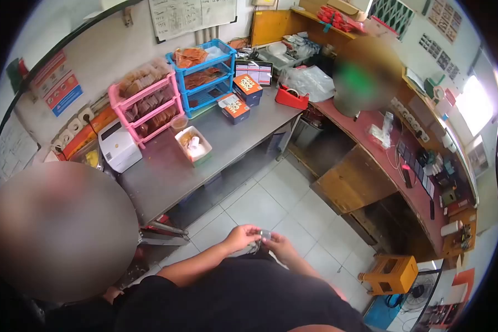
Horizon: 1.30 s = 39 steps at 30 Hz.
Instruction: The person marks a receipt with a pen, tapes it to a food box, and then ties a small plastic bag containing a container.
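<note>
In front of my waist, my left hand (242, 238) and my right hand (281, 247) meet with their fingers closed. Between the fingertips is a small, pale, shiny object (266, 234), gripped from both sides; its kind is too small to make out. Something thin and greyish shows under my left fingers, too blurred to name. Both hands are apart from the metal table (227, 145), above the tiled floor.
On the table stand a pink rack (148, 110), a blue rack (207, 77), a white label printer (119, 146), an open box (193, 145) and a red tape dispenser (291, 98). People are at left and back right. An orange stool (393, 274) stands right.
</note>
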Each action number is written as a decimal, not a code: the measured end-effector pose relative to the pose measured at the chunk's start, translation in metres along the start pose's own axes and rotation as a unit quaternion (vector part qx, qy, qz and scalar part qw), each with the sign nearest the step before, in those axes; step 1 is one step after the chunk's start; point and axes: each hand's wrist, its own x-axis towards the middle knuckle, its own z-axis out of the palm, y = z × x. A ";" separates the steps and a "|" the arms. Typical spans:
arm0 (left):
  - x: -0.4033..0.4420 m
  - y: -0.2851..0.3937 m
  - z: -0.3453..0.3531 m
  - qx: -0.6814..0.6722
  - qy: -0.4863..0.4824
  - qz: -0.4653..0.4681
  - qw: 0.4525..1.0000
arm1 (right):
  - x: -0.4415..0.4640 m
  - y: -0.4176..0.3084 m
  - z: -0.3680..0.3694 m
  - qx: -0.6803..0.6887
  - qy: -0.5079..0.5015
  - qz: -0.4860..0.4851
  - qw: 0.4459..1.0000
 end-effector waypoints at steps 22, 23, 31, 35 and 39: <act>0.363 0.160 -0.249 0.054 0.211 -0.056 0.974 | 0.463 -0.382 -0.092 -0.462 -0.104 -0.169 0.864; 0.369 0.165 -0.254 0.191 0.238 -0.078 0.949 | 0.480 -0.404 -0.107 -0.437 -0.083 -0.218 0.869; 0.354 0.099 -0.261 0.330 0.703 -0.049 0.628 | 0.619 -0.511 -0.171 -0.610 -0.072 -0.314 0.724; 0.313 0.071 -0.279 0.338 0.877 -0.148 0.307 | 0.680 -0.503 -0.197 -0.639 -0.195 -0.364 0.649; 0.282 0.062 -0.295 0.219 0.836 -0.221 0.452 | 0.667 -0.510 -0.187 -0.643 -0.212 -0.353 0.646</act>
